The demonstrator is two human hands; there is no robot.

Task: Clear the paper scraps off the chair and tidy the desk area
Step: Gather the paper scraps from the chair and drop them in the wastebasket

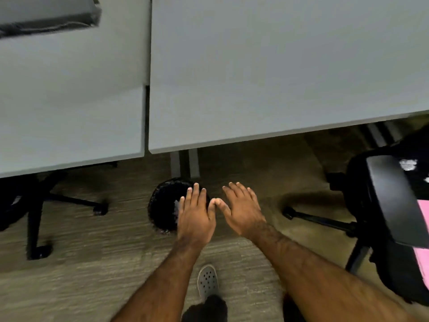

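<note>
My left hand point(196, 216) and my right hand point(242, 210) are stretched out side by side, palms down, fingers spread, thumbs touching. Both hold nothing. They hover over a round black bin point(162, 205) on the carpet below the desk edge; the left hand covers the bin's right side. A pale scrap shows inside the bin beside my left fingers. At the far right stands a black office chair point(390, 201). White paper scraps point(407, 164) lie on its seat, and a pink sheet point(423, 240) lies there too.
Two grey desk tops point(255, 77) fill the upper view, with a narrow gap between them. A black object point(46, 17) lies on the left desk. Another chair's wheeled base point(37, 217) stands at left. My grey shoe point(207, 282) is on the carpet.
</note>
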